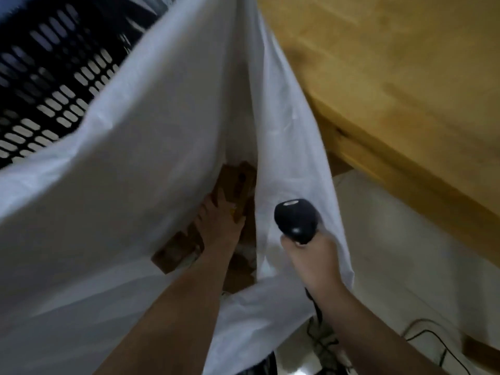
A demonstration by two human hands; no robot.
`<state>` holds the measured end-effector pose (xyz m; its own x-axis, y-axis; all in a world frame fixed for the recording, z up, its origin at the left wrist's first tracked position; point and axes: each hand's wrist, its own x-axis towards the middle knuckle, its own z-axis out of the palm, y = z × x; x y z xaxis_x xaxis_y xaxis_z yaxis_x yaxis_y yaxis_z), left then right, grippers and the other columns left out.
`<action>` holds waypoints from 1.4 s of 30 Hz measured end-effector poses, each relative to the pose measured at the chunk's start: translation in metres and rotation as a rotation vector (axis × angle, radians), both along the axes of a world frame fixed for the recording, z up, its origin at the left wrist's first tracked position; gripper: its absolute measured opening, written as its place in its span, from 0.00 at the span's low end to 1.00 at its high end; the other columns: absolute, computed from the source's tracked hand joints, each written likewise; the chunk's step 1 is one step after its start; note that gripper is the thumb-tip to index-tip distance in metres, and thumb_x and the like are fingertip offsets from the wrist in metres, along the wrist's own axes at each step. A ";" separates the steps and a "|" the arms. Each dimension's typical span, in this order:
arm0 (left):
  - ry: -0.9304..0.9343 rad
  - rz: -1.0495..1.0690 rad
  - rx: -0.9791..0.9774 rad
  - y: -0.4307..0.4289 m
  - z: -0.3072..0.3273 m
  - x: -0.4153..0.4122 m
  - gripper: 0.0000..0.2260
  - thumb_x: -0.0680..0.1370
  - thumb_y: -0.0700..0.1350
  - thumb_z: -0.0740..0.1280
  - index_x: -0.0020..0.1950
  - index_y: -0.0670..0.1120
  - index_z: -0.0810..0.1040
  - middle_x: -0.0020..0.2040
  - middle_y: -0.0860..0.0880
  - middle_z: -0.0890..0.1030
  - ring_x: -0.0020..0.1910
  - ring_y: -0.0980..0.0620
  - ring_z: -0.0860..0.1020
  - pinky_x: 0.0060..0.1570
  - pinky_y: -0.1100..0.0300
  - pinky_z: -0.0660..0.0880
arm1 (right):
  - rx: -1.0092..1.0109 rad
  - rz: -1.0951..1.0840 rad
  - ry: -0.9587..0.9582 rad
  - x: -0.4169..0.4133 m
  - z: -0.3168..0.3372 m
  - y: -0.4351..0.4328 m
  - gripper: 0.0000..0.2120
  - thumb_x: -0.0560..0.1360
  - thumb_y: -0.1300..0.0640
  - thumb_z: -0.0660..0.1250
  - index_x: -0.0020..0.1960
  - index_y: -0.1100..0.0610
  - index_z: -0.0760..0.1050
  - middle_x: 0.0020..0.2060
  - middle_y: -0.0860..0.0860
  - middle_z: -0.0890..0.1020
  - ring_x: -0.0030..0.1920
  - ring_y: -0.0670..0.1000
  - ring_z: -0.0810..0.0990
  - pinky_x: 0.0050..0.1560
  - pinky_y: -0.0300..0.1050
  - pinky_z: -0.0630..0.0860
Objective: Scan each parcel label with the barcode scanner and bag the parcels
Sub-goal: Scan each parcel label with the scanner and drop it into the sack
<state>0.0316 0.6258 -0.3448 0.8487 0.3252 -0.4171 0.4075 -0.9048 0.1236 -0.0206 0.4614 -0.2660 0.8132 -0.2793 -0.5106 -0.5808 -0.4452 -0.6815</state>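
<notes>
Bagging looked well along: at least 2 parcels (235, 182) lay in white bag (135, 158), left hand (219, 220) rested straight-fingered on 1, right hand (311, 261) gripped barcode scanner (296, 219).

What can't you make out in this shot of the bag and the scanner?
All in the head view:
- parcels: mostly hidden by the folds of the bag and by the left hand; labels and count unreadable.
- left hand: blur hides its grip.
- scanner: handle covered by the right hand.
- crate: blurred, cut by the top and left edges.
</notes>
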 end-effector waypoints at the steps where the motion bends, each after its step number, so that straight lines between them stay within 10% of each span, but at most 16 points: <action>1: 0.022 -0.017 0.001 0.002 -0.008 0.001 0.42 0.75 0.63 0.66 0.79 0.48 0.47 0.77 0.40 0.53 0.75 0.39 0.56 0.72 0.45 0.56 | -0.013 0.000 -0.016 0.003 -0.002 -0.002 0.17 0.71 0.58 0.72 0.31 0.58 0.66 0.24 0.56 0.75 0.29 0.55 0.75 0.32 0.45 0.67; 15: -0.092 -0.040 -0.170 0.006 0.103 -0.033 0.25 0.77 0.51 0.67 0.69 0.40 0.67 0.65 0.37 0.70 0.63 0.37 0.68 0.61 0.46 0.70 | -0.010 0.014 0.005 -0.013 0.069 -0.007 0.12 0.71 0.53 0.70 0.32 0.55 0.73 0.28 0.54 0.79 0.35 0.57 0.81 0.35 0.44 0.73; 33: -0.288 -0.380 -0.361 -0.142 0.309 0.015 0.27 0.78 0.50 0.65 0.75 0.46 0.61 0.72 0.43 0.64 0.69 0.42 0.63 0.66 0.51 0.63 | -0.056 -0.204 -0.140 0.000 0.215 -0.131 0.15 0.72 0.51 0.70 0.30 0.53 0.71 0.24 0.49 0.73 0.29 0.53 0.74 0.31 0.43 0.64; 42: -0.310 -0.542 -0.443 -0.282 0.341 0.026 0.27 0.78 0.51 0.65 0.75 0.46 0.62 0.70 0.43 0.66 0.68 0.42 0.64 0.66 0.52 0.63 | -0.029 -0.407 -0.269 0.001 0.257 -0.267 0.08 0.71 0.55 0.70 0.39 0.60 0.77 0.29 0.54 0.78 0.36 0.61 0.82 0.36 0.49 0.76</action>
